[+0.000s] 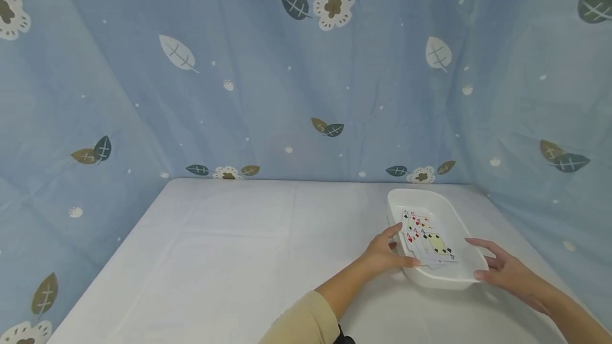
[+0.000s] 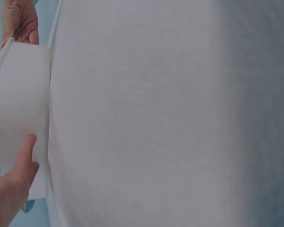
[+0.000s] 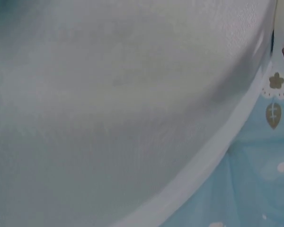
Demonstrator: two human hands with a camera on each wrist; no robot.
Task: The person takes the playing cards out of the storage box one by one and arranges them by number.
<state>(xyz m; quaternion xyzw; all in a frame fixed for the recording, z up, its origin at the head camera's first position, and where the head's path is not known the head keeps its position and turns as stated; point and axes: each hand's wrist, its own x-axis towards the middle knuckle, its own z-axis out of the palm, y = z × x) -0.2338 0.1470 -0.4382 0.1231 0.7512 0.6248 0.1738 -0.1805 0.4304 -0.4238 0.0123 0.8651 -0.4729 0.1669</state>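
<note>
Hands: left hand (image 1: 386, 252) and right hand (image 1: 501, 268) grip opposite sides of the white tray (image 1: 447, 217), which sits between them toward the right end of the table (image 1: 229, 259).
White tray: turned at a slant, its far end to the left of its near end in the head view; whether its base rests on the cloth or is slightly raised, I cannot tell.
Playing cards (image 1: 436, 244): face up and overlapping inside the tray, gathered along the side by the left hand; fours and fives show, red and black.
Left grip: thumb at the near rim, index fingertip farther up the left rim; in the left wrist view one finger stretches against the outer wall.
Right grip: index finger over the right rim, thumb at the near right corner, other fingers bent outside the wall.
Left arm: rises from the bottom edge, angled rightward, in a beige sleeve (image 1: 306, 320) with a black item (image 1: 345, 340) beside the cuff.
Right arm: bare, reaching leftward from the lower right corner.
Table: covered in white cloth.
Curtain (image 1: 263, 94): blue, printed with leaves and flowers, behind the table and along both sides.
</note>
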